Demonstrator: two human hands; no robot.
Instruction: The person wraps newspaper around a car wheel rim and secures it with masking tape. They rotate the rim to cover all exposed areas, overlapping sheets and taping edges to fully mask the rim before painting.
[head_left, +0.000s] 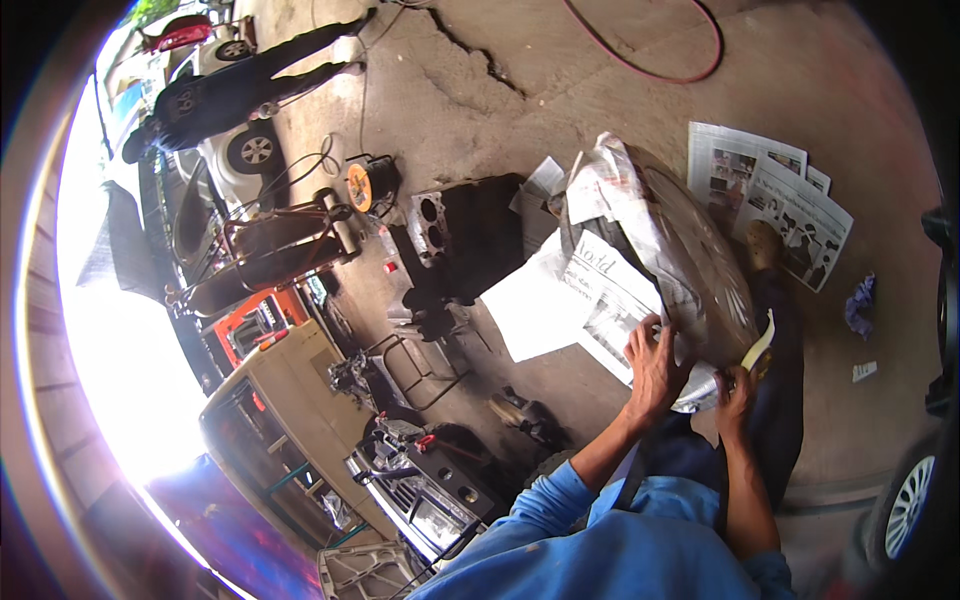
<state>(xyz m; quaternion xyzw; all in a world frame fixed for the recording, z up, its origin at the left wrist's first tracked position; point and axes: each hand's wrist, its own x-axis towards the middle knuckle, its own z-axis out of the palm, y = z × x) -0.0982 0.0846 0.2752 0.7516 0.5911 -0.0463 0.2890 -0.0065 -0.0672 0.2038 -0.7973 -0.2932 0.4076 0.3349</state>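
A large rounded piece with a glossy brownish surface stands in front of me, its kind unclear. Crumpled paper and printed newspaper sheets cover its left side and edge. My left hand is bent over the newspaper's edge, its fingers gripping it against the piece. Close by at the lower right, my right hand is closed on pale yellow tape, with a strip sticking up from it. A silvery lower edge shows between my two hands.
More newspapers lie on the floor at right, near a shoe and a crumpled blue scrap. An engine block, a cable reel and a metal stool frame stand left. Another person is far off, and a car wheel lower right.
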